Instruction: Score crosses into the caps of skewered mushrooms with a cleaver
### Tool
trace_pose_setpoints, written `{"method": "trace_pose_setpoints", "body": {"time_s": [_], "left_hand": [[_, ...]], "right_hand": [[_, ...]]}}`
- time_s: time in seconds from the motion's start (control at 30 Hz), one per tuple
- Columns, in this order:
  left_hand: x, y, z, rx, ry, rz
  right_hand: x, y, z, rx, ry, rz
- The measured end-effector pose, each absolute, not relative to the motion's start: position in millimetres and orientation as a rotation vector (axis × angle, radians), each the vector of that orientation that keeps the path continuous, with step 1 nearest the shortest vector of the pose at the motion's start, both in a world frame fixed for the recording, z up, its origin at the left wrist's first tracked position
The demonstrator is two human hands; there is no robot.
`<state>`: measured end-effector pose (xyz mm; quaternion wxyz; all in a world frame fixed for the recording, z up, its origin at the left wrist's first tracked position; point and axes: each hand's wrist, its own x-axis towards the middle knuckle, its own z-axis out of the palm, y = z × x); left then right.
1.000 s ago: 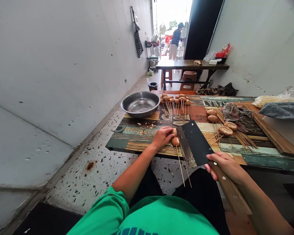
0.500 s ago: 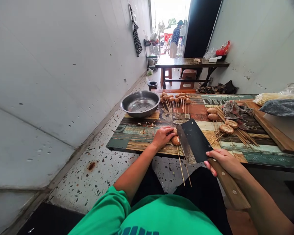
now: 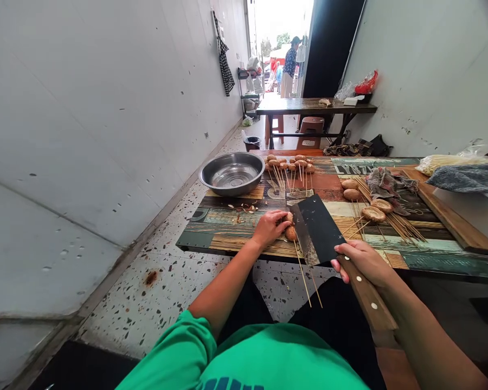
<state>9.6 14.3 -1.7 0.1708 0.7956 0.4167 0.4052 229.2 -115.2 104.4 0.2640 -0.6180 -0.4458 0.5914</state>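
Observation:
Near the table's front edge, my left hand (image 3: 270,227) has its fingers closed on a skewered brown mushroom (image 3: 290,233). Two thin wooden skewers (image 3: 303,273) stick out from there past the edge toward me. My right hand (image 3: 360,260) grips a wide cleaver (image 3: 319,227) by its wooden handle (image 3: 366,295). The dark blade is tilted, its edge side close against the mushrooms; whether it touches them I cannot tell. To the right, more skewered mushrooms (image 3: 374,213) rest on a bundle of bare skewers (image 3: 404,225).
A steel basin (image 3: 232,173) stands at the table's left, with brown scraps (image 3: 246,208) before it. Several skewered mushrooms (image 3: 293,162) lie behind. At right are a grey rag (image 3: 386,183), a wooden board (image 3: 455,211) and a dark towel (image 3: 469,177). A person (image 3: 288,67) stands by the doorway.
The cleaver and my right hand have shifted slightly left and up, the handle swinging inward. The skewer ends have moved a little right. My left hand stays on the mushroom.

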Motion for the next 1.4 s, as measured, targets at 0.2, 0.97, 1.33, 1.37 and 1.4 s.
{"method": "trace_pose_setpoints", "body": {"time_s": [0.2, 0.97, 1.33, 1.37, 1.4], "left_hand": [[9.1, 12.7, 0.5, 2.261, 1.202, 1.092], [7.9, 6.2, 2.2, 2.196, 1.311, 1.005], [6.4, 8.1, 1.6, 2.202, 1.301, 0.986], [6.5, 8.2, 2.4, 2.208, 1.303, 0.979], [6.7, 8.2, 3.3, 2.22, 1.307, 0.963]], "right_hand": [[230.6, -130.7, 117.0, -1.797, -1.607, 1.205], [157.2, -156.6, 141.8, -2.123, -2.722, -0.03], [145.0, -154.3, 145.4, -2.143, -2.724, 0.014], [141.9, -151.7, 145.5, -2.148, -2.719, 0.018], [138.5, -148.6, 145.7, -2.146, -2.718, 0.021]]}}
